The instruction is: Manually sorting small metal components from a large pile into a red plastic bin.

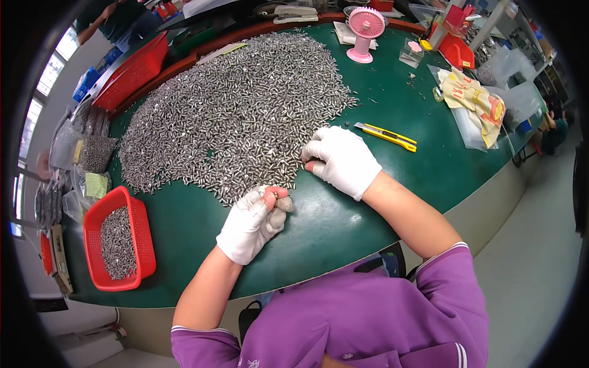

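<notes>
A wide heap of small metal pins [245, 104] covers much of the green tabletop [331, 233]. My left hand [254, 221], in a white glove with bare thumb and fingertip, is closed at the near edge of the heap. Between its thumb and forefinger it pinches a small metal pin [276, 195]. My right hand [340, 161], gloved too, rests at the right edge of the heap with its fingers curled toward the pins. Its fingertips are partly hidden, so what they hold, if anything, cannot be made out.
A red plastic basket [147, 245] holding more pins stands at the left. A yellow box cutter [388, 136] lies right of my right hand. Farther back are a pink fan [365, 34] and a printed cloth bag [472, 101]. Bags of parts [95, 153] line the left edge.
</notes>
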### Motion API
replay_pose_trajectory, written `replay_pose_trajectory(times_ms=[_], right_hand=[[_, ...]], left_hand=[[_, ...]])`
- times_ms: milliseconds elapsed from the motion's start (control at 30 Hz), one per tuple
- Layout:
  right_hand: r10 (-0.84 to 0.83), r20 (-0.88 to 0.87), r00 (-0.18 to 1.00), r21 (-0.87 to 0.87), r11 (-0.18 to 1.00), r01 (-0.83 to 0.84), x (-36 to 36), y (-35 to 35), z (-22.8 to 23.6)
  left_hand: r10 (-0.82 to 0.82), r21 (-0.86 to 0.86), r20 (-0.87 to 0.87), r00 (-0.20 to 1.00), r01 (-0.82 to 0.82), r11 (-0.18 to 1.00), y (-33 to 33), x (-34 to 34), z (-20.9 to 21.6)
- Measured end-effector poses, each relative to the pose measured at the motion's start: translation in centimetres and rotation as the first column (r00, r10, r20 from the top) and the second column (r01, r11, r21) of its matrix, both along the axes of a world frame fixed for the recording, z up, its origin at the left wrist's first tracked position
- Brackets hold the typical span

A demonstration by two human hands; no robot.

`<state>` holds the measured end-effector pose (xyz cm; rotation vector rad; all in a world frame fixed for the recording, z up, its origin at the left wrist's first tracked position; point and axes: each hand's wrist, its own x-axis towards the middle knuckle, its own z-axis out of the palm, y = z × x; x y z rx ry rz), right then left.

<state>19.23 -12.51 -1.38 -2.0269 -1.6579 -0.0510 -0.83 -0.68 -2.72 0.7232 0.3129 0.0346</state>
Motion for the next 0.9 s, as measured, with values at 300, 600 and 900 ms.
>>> replay_pose_trajectory(times_ms=[300, 600, 900], right_hand=[[-0.013, 0.081, 0.997, 0.002, 1.000, 0.013, -0.7, 0.2, 0.1], [0.086, 0.001, 0.996, 0.183, 0.980, -0.085, -1.2, 0.1, 1.6], [0.442, 0.049, 0.895, 0.254, 0.861, -0.440, -2.3, 0.4, 2.1]], left_hand=[[0.033, -0.025, -0.046, 0.998, -0.035, 0.999, -0.2, 0.1, 0.1], [0.025, -0.105, 0.001, 1.000, -0.025, 0.994, 0.2, 0.0, -0.1], [-0.037, -0.009, -0.025, 0.999, 0.037, 0.999, -0.5, 0.1, 0.8]])
